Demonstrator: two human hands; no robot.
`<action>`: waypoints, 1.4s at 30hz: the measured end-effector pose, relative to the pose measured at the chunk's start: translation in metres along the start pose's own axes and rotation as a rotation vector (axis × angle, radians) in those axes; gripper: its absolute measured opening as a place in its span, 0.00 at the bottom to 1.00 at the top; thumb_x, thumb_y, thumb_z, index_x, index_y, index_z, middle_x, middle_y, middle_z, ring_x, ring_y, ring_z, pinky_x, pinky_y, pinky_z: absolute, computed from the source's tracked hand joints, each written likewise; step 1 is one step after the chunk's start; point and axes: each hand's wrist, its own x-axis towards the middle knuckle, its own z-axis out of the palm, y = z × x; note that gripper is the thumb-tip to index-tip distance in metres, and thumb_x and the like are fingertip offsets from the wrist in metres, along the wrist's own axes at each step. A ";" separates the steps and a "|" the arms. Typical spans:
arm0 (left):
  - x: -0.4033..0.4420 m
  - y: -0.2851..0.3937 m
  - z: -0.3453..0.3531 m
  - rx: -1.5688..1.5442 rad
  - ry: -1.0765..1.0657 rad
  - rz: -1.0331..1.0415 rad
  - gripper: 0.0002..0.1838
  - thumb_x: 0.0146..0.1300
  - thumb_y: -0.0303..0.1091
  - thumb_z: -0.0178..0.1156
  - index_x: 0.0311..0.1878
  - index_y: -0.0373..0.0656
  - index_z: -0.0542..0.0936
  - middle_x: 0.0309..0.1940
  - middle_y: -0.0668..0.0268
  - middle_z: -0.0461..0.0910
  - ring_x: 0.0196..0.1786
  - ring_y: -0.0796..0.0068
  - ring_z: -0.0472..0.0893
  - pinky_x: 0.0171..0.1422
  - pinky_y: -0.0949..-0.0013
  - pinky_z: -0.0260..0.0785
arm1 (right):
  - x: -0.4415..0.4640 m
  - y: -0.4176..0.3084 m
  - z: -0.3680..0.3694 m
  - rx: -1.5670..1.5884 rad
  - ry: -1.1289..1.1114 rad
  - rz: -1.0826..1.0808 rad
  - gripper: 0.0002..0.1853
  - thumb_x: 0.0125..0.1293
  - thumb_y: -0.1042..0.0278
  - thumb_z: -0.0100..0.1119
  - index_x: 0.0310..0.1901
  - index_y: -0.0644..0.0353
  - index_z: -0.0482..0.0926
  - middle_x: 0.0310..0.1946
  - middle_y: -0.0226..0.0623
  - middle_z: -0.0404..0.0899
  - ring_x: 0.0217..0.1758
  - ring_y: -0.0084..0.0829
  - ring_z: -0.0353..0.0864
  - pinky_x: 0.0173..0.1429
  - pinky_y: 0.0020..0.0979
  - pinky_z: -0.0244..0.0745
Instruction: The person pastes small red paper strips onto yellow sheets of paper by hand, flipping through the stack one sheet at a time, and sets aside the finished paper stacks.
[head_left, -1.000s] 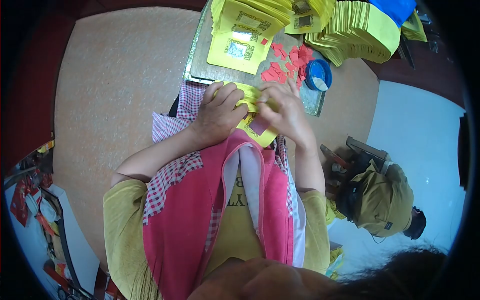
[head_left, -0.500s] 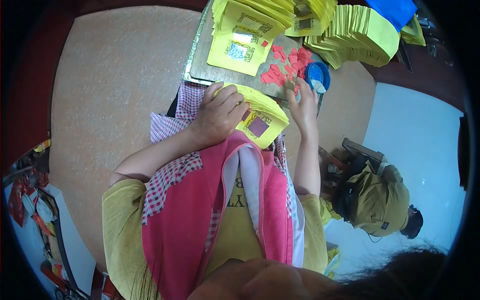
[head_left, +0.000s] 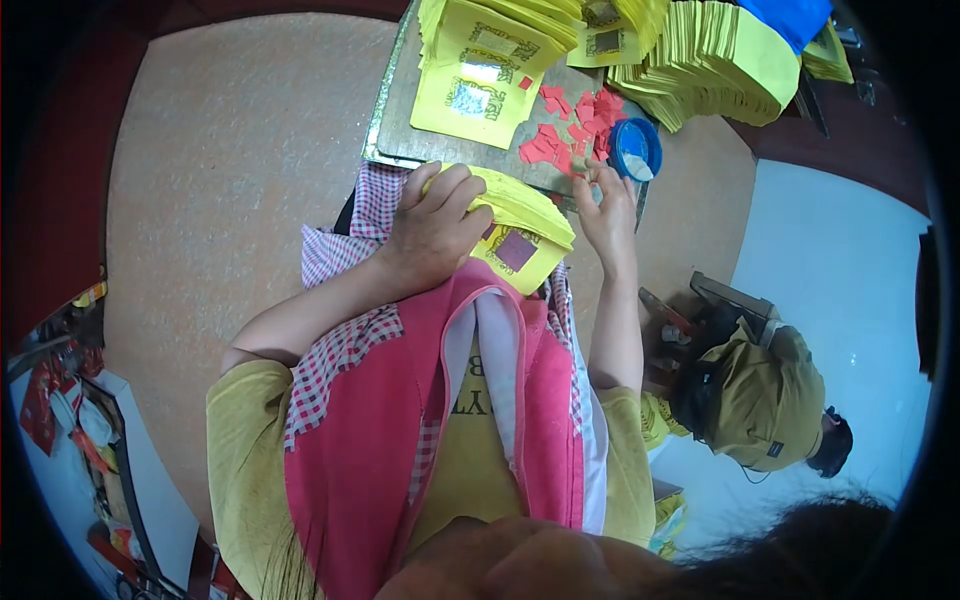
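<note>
My left hand [head_left: 437, 222] is closed round the left part of a thick stack of yellow printed paper sheets [head_left: 510, 205], held tilted over my lap by the table's edge. The top sheet shows black ornament and a dark purple square. My right hand [head_left: 608, 212] reaches to the table edge with thumb and fingers bent and apart. Its fingertips are at the near side of the scattered red paper pieces [head_left: 545, 147]; whether they touch one is too small to tell. Just beyond that hand stands a blue tub [head_left: 636, 148] with a whitish substance inside.
On the table [head_left: 400, 130] lie more yellow printed sheets [head_left: 470, 90], one with silvery squares and a small red piece. A long fanned row of yellow sheets [head_left: 710, 65] sits at the right, by a blue item [head_left: 795, 18]. Another person [head_left: 765, 400] is bent over at right.
My right hand's fingers have bent a little more beside the red pieces. My left hand and the yellow stack have barely moved. The view has shifted slightly.
</note>
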 end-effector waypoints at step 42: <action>0.000 0.000 -0.001 0.019 -0.081 -0.002 0.09 0.56 0.34 0.66 0.41 0.47 0.84 0.46 0.67 0.76 0.61 0.66 0.73 0.69 0.53 0.59 | -0.032 -0.089 -0.023 0.003 -0.020 -0.306 0.21 0.60 0.74 0.64 0.57 0.58 0.77 0.43 0.37 0.84 0.51 0.36 0.83 0.81 0.55 0.51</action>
